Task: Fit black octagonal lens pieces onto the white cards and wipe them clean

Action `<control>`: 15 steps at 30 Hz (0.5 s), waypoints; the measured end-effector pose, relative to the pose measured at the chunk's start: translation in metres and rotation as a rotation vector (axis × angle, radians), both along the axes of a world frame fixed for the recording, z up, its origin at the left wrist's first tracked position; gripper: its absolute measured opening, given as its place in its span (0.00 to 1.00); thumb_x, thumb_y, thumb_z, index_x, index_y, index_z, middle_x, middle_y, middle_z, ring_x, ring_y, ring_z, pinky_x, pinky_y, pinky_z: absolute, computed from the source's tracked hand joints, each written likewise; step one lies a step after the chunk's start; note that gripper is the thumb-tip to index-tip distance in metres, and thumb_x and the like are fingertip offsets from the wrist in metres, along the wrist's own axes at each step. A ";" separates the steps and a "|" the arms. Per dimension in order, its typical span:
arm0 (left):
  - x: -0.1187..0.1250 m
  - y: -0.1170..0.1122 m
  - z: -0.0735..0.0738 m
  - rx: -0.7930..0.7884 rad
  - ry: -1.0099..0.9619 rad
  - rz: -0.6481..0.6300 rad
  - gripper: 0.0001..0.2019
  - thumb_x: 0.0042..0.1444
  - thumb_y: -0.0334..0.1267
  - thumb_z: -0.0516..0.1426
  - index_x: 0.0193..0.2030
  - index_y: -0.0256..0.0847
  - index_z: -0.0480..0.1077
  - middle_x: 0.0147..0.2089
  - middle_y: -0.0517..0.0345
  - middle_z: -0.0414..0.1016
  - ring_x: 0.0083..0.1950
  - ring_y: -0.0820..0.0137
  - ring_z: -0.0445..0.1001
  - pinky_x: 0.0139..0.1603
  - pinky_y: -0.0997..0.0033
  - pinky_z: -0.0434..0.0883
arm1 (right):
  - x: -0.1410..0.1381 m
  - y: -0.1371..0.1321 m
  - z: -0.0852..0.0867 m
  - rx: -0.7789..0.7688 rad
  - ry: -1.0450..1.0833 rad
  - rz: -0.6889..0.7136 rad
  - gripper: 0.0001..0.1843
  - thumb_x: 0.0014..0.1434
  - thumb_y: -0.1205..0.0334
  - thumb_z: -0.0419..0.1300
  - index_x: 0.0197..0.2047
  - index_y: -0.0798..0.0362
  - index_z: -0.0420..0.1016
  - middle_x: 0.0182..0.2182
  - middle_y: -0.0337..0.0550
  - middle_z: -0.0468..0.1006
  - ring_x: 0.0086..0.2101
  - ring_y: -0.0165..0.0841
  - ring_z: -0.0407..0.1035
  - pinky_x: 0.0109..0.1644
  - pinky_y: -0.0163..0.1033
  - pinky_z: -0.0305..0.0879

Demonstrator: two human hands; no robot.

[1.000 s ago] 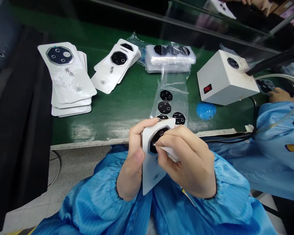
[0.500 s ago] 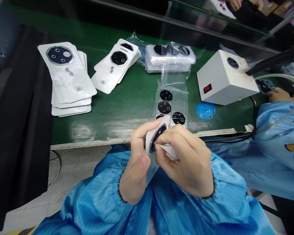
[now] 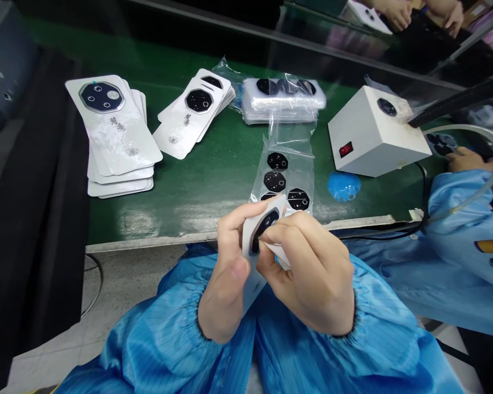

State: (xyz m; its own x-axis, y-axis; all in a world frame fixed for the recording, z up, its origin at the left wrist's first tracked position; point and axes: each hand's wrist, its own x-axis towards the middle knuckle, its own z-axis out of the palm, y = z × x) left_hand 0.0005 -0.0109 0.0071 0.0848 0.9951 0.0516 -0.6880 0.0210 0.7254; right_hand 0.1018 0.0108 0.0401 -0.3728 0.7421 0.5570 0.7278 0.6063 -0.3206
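Note:
My left hand (image 3: 228,268) grips a white phone back panel (image 3: 254,284) by its edge, tilted up and partly hidden by my fingers. A black octagonal camera lens plate (image 3: 263,232) sits on the panel. My right hand (image 3: 308,279) pinches a small white film tab (image 3: 277,254) against the plate's lower edge. Behind my hands lies a clear plastic sleeve (image 3: 281,180) holding several black lens plates, and its lowest plates touch or pass just behind my fingers.
Two stacks of white panels (image 3: 115,131) (image 3: 189,115) and a wrapped bundle (image 3: 283,98) lie on the green bench mat (image 3: 213,169). A white box (image 3: 373,131) with a red switch stands right, beside a blue blob (image 3: 344,186). A co-worker's hand (image 3: 468,160) works far right.
The panel has turned more edge-on and tilted since a second ago, and my hands have drawn closer together. The view has shifted slightly, showing more of the hands beyond the glass at the top.

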 end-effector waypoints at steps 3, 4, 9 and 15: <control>0.000 0.001 0.001 -0.004 -0.041 -0.007 0.17 0.60 0.43 0.49 0.55 0.49 0.64 0.49 0.59 0.73 0.52 0.66 0.70 0.55 0.68 0.67 | 0.000 0.000 0.001 -0.001 0.009 0.010 0.07 0.52 0.78 0.55 0.26 0.58 0.69 0.24 0.44 0.71 0.27 0.32 0.66 0.29 0.38 0.64; -0.001 0.001 0.002 -0.003 -0.045 -0.009 0.17 0.60 0.43 0.48 0.55 0.49 0.64 0.49 0.60 0.73 0.52 0.66 0.71 0.55 0.68 0.68 | 0.000 0.001 0.001 -0.002 0.011 0.014 0.08 0.52 0.77 0.55 0.26 0.58 0.69 0.23 0.43 0.71 0.27 0.31 0.66 0.28 0.37 0.64; 0.000 0.001 0.001 -0.008 -0.005 -0.006 0.17 0.60 0.43 0.48 0.55 0.50 0.64 0.50 0.59 0.72 0.54 0.64 0.69 0.56 0.65 0.66 | 0.001 0.003 -0.001 -0.009 -0.005 0.027 0.08 0.54 0.76 0.54 0.27 0.57 0.68 0.24 0.42 0.70 0.27 0.31 0.65 0.28 0.37 0.63; 0.000 0.002 0.001 -0.027 -0.008 0.007 0.17 0.59 0.43 0.48 0.54 0.50 0.65 0.48 0.57 0.72 0.52 0.63 0.70 0.55 0.63 0.67 | 0.001 0.003 0.001 -0.037 -0.047 0.028 0.10 0.55 0.75 0.51 0.26 0.55 0.67 0.23 0.41 0.70 0.27 0.31 0.64 0.29 0.37 0.63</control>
